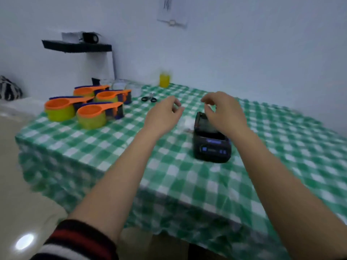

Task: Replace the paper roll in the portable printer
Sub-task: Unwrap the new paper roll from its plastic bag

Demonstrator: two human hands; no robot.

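A black portable printer point(212, 147) lies on the green checked tablecloth point(169, 175), its lid point(201, 119) tipped up at the far end so the paper bay shows. A small white paper roll point(188, 123) rests on the cloth just left of the printer. My right hand point(223, 111) hovers above the raised lid, fingers curled and apart, holding nothing. My left hand point(165, 113) floats left of the printer, above the roll, fingers loosely spread and empty. The picture is blurred.
Several orange-and-green measuring scoops point(84, 107) stand at the table's far left. Black-handled scissors point(149, 99) lie behind my left hand. A yellow jar point(164, 79) stands at the back by the wall. The table's near edge drops to the floor at the left.
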